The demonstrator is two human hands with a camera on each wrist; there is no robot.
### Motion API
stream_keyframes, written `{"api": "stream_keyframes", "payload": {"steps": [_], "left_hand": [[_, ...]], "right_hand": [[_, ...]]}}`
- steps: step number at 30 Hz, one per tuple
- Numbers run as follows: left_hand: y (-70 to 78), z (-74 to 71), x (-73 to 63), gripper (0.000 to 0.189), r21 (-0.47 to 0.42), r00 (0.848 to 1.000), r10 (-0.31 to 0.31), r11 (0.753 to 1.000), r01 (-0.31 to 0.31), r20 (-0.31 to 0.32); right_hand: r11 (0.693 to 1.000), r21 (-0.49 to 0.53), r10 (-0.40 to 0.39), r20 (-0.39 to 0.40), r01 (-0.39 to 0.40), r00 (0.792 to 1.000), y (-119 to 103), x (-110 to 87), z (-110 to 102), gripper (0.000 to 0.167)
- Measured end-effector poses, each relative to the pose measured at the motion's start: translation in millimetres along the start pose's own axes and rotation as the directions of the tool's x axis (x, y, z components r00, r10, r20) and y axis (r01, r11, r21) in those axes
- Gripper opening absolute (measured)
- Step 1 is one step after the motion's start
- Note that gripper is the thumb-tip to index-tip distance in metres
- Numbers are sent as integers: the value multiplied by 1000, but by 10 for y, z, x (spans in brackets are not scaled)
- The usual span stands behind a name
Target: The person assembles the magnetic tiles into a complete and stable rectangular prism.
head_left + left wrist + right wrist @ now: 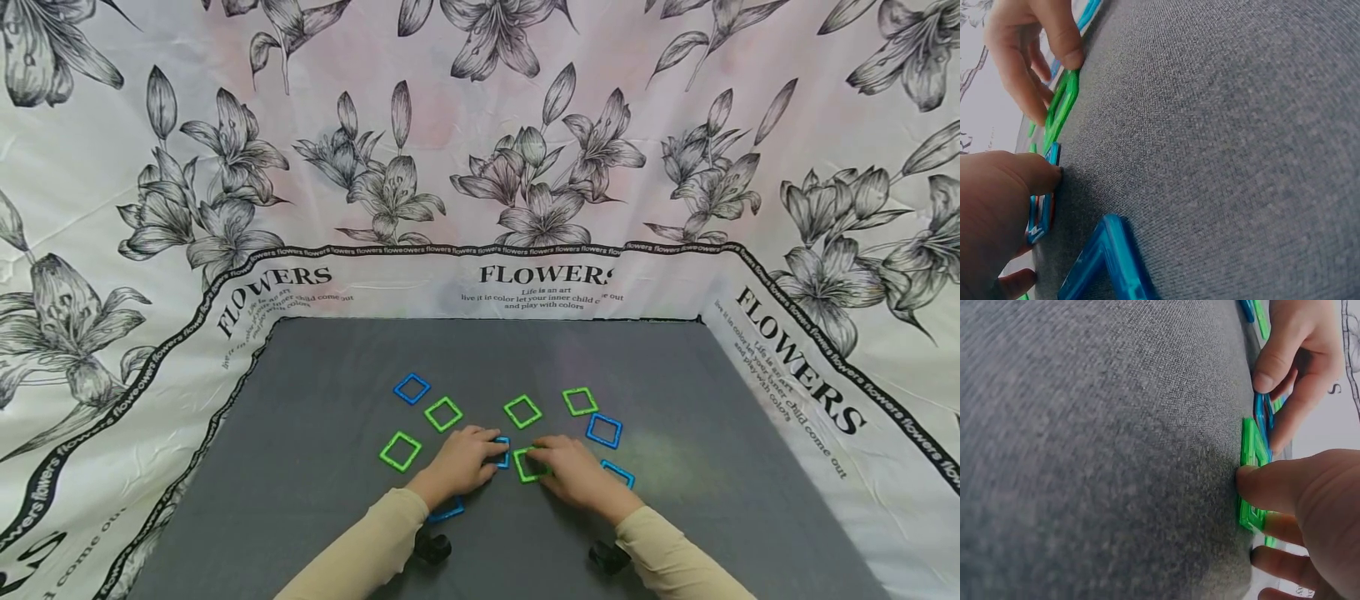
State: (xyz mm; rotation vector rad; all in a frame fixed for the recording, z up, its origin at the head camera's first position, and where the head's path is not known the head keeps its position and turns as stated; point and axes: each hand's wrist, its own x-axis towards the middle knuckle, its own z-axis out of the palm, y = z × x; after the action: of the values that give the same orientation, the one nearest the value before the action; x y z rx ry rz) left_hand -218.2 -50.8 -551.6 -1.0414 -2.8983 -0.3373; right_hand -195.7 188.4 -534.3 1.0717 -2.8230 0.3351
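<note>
At the centre of the grey surface, my left hand pinches a blue square frame between thumb and fingers. Just to its right, my right hand grips a green square frame by its sides. The two frames lie low at the cloth, close side by side; fingers cover part of each. In the left wrist view, the thumb presses the near edge of the blue frame. The right wrist view has the thumb on the green frame. Another blue frame lies partly hidden by the left forearm.
Beyond the hands lie green frames and a blue frame. A green frame is left of the left hand; blue frames lie near the right hand. Flower-printed cloth walls the grey surface at back and sides.
</note>
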Motion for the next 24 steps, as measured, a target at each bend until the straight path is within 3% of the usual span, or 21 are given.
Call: {"api": "stream_keyframes", "payload": {"steps": [10, 17, 24], "left_hand": [[-15, 37, -21, 36, -26, 1000, 6, 1000, -6, -25], [-38, 56, -67, 26, -80, 998, 20, 996, -25, -60], [-65, 64, -96, 24, -75, 994, 51, 995, -58, -94]], "right_hand": [[995, -45, 84, -53, -87, 995, -31, 74, 44, 39], [994, -28, 102, -40, -103, 994, -4, 106, 66, 41], [995, -15, 97, -10, -98, 995, 7, 159, 66, 40]]}}
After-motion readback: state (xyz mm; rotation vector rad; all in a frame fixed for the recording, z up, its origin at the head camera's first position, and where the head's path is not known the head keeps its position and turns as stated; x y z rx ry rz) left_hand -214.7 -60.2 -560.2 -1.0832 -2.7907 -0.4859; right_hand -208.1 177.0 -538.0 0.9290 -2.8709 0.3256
